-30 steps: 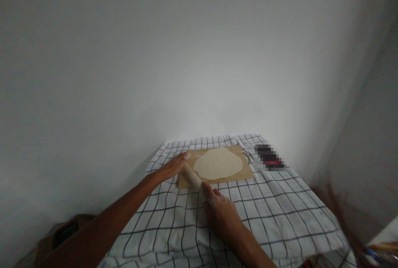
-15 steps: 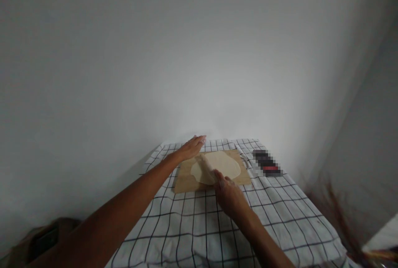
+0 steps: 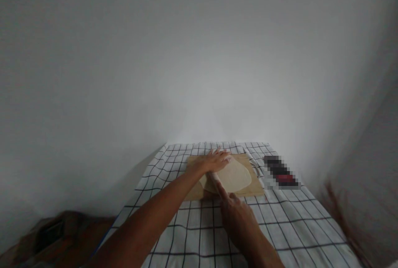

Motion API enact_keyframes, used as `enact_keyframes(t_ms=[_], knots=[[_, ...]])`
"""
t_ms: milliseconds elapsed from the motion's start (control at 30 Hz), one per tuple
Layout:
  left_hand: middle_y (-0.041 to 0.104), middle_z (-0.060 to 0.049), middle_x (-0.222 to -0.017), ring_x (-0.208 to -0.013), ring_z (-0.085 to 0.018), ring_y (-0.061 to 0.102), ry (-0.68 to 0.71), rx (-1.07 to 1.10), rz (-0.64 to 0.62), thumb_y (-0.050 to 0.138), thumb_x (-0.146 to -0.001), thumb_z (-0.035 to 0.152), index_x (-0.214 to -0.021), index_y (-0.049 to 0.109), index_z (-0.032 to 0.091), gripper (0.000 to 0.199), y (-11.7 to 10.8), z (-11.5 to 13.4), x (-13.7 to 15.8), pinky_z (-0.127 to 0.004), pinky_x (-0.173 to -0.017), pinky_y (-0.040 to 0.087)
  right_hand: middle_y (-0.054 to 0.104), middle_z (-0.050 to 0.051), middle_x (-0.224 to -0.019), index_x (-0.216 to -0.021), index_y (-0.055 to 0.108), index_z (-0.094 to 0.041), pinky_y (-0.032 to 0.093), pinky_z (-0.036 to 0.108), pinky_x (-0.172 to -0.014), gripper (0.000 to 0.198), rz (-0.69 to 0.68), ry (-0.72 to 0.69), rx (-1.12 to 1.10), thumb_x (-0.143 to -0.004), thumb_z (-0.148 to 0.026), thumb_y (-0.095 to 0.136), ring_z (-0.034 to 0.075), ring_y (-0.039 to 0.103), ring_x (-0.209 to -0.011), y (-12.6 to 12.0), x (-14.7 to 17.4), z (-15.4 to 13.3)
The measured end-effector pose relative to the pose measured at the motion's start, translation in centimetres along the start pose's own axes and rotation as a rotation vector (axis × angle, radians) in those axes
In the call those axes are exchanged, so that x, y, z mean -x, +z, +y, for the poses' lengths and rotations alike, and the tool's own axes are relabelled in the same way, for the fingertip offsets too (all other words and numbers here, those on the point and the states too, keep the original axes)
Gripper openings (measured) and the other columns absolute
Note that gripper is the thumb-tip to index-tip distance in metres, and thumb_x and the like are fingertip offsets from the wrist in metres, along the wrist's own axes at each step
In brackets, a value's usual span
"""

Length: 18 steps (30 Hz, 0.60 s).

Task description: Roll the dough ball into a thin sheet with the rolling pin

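A thin sheet of pale dough [image 3: 238, 177] lies flat on a wooden board [image 3: 257, 188]. Across its left part runs a rolling pin [image 3: 214, 178], slanting from far left to near right. My right hand [image 3: 238, 214] is closed round the pin's near end, the index finger stretched along it. My left hand [image 3: 217, 160] lies over the far end with its fingers stretched out and spread, hiding that end and some of the dough. Pale flour or dough shows on the left fingers.
A white cloth with black checks [image 3: 192, 235] covers the table under the board. To the board's right lies a blurred-out dark and red item [image 3: 281, 172]. A plain wall [image 3: 199, 73] rises behind the table. Brown objects [image 3: 56, 232] stand low at the left.
My left hand, earlier raised beyond the pin's far end, has come down to the right onto the pin. My right hand keeps its hold. The whole view has shifted slightly.
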<state>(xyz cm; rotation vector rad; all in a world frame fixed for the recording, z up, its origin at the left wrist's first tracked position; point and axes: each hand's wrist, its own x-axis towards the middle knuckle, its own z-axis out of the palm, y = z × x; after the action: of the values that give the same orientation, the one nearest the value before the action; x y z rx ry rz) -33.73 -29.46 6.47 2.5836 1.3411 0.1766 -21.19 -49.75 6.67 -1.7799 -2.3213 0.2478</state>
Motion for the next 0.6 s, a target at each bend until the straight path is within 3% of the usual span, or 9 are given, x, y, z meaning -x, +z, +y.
enact_keyframes(t_ms=[233,333,433,500,600], knots=[[0.022,0.001,-0.163,-0.152,-0.027,0.004,-0.084,0.016,-0.009,0.017,-0.097,0.067,-0.155,0.025,0.033,0.068,-0.8,-1.4,3.6,-0.053,-0.121,0.001,0.066,0.010,-0.111,-0.157,0.014,-0.033,0.046,0.027,-0.063,0.078,0.023,-0.046,-0.101,-0.089,-0.007,0.042,0.022,0.071,-0.079,1.0,0.6,-0.3],[0.024,0.000,-0.163,-0.152,-0.025,0.007,-0.119,0.055,0.014,0.017,-0.097,0.066,-0.155,0.027,0.029,0.069,-1.5,-1.9,6.2,-0.049,-0.122,0.004,0.066,0.011,-0.115,-0.154,0.024,-0.027,0.047,0.028,-0.068,0.068,0.079,-0.081,-0.218,-0.090,-0.012,0.043,0.023,0.071,-0.088,1.0,1.0,-0.4],[0.023,-0.003,-0.163,-0.151,-0.022,0.015,-0.150,0.103,0.048,0.010,-0.098,0.063,-0.156,0.025,0.023,0.072,-2.2,-2.6,9.6,-0.041,-0.122,0.014,0.068,0.013,-0.116,-0.150,0.034,-0.019,0.048,0.031,-0.076,0.059,0.090,-0.101,-0.296,-0.092,-0.014,0.042,0.025,0.069,-0.098,1.3,1.6,-0.7],[0.025,-0.006,-0.162,-0.149,-0.020,0.024,-0.193,0.161,0.112,0.002,-0.098,0.061,-0.156,0.024,0.018,0.076,-2.6,-3.4,11.8,-0.037,-0.120,0.025,0.069,0.014,-0.116,-0.147,0.038,-0.016,0.048,0.032,-0.078,0.055,0.079,-0.103,-0.319,-0.092,-0.015,0.041,0.026,0.069,-0.099,1.6,2.0,-0.8],[0.033,-0.012,-0.159,-0.146,-0.022,0.031,-0.315,0.293,0.315,-0.004,-0.096,0.061,-0.151,0.035,0.012,0.083,-2.9,-5.4,14.7,-0.039,-0.118,0.030,0.067,0.015,-0.121,-0.146,0.040,-0.015,0.048,0.032,-0.083,0.053,0.084,-0.122,-0.392,-0.093,-0.018,0.043,0.025,0.067,-0.103,1.8,2.6,-0.4]])
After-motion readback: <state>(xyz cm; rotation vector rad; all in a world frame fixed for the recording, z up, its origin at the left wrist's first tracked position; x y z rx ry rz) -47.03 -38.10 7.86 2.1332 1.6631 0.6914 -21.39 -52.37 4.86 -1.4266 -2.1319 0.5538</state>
